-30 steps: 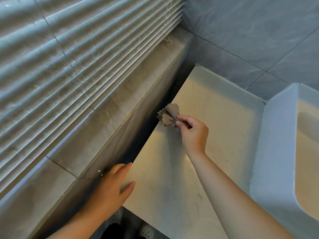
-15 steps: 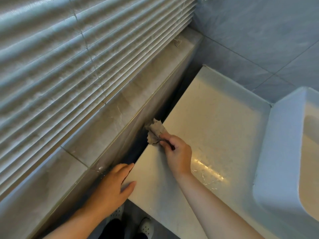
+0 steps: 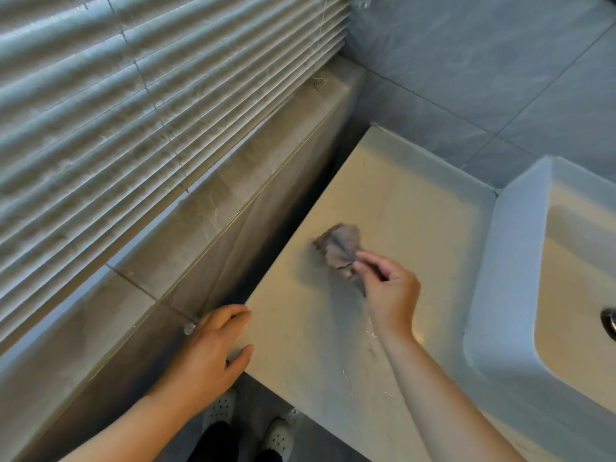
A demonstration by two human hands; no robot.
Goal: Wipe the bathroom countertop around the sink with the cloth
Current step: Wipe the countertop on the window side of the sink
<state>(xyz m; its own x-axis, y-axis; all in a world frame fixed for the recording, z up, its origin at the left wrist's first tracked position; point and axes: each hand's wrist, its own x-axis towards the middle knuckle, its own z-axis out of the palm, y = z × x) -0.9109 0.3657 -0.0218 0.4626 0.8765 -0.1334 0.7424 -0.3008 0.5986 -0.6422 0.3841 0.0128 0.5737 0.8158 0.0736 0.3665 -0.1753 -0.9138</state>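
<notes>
Countertop [image 3: 400, 201]: pale beige slab, with a dark gap along its left edge. Sink [image 3: 506, 261] sits on its right side, with a raised white rim. Crumpled grey-brown cloth [image 3: 340, 250] left of centre, pinched by right hand [image 3: 390, 291]; can't tell if it touches the surface. Left hand [image 3: 213, 348] rests on the near-left corner, thumb on top. A few thin light strands [image 3: 370, 331] lie towards the front.

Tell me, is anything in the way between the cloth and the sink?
Nothing visible is. The right hand pinches the cloth on the countertop, and the stretch from there to the sink shows only a few thin strands near the wrist. The left hand rests on the countertop's corner, on the other side.
</notes>
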